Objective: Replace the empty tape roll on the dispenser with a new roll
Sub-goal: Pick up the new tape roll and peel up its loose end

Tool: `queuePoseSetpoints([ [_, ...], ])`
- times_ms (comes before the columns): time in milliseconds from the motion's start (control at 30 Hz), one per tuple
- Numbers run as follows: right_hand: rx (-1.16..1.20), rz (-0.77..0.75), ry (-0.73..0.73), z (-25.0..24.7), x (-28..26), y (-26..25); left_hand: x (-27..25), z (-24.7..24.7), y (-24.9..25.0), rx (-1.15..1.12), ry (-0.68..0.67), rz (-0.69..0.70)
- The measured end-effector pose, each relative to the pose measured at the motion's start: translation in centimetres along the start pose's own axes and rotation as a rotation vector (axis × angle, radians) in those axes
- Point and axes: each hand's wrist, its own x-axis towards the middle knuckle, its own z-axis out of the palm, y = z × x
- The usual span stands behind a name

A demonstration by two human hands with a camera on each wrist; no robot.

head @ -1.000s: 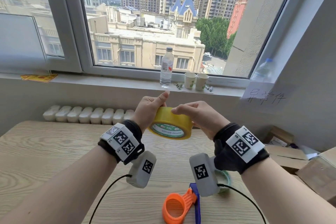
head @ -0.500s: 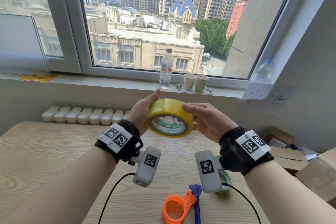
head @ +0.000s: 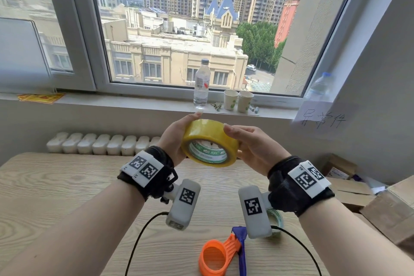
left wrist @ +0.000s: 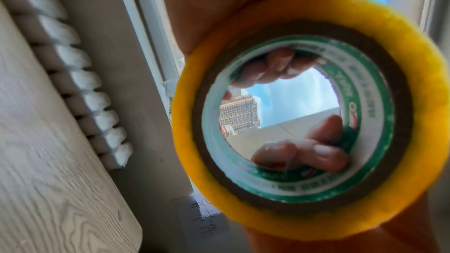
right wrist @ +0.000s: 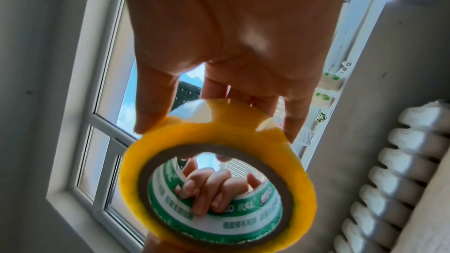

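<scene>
A full roll of yellow tape [head: 209,132] with a green and white core is held in the air above the wooden table [head: 56,197], its open core turned toward me. My left hand [head: 177,139] grips its left side and my right hand [head: 253,148] grips its right side. In the left wrist view the tape roll [left wrist: 187,141] fills the frame, and fingertips [left wrist: 316,151] show through the core. In the right wrist view my right hand [right wrist: 231,36] wraps over the roll [right wrist: 219,128]. The orange and blue dispenser [head: 220,255] lies on the near table. An empty core [head: 276,217] lies half hidden behind my right wrist.
On the window sill stand a water bottle [head: 201,84] and two paper cups [head: 238,101]. Cardboard boxes [head: 389,213] are stacked at the right. A row of white blocks [head: 100,144] lines the table's far edge. Black cables trail from both wrists.
Both hands have lifted the yellow roll slightly and tipped it, so its open core now faces me more squarely. The dispenser has not moved.
</scene>
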Motion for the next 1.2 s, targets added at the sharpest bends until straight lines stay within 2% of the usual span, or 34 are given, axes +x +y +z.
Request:
queuePoseSetpoints([
  [167,0.021,0.027,0.038,0.2,0.0,-0.3,-0.1,0.1,0.0,0.001,0.036,0.034],
  [467,0.012,0.071,0.037,0.5,0.3,-0.9,0.2,-0.3,0.0,-0.074,0.026,0.004],
  [700,-0.012,0.065,0.106,1.2,0.2,-1.2,0.4,-0.5,-0.2,-0.079,0.021,0.003],
  [800,-0.004,0.067,0.126,1.3,0.2,-1.2,0.6,-0.8,-0.4,-0.026,0.018,0.002],
  [900,-0.010,0.085,0.151,1.5,0.3,-1.3,0.9,-0.8,-0.1,0.141,0.004,0.027],
  [1000,-0.185,0.039,0.186,2.0,0.4,-1.3,1.2,-0.5,0.0,0.241,0.026,0.036],
  [1133,-0.809,-0.261,0.319,2.9,0.7,-1.1,1.7,-0.6,-0.1,0.320,0.110,0.049],
  [1200,-0.954,-0.360,0.389,3.2,0.8,-1.0,1.9,-0.5,-0.1,0.376,0.148,0.053],
])
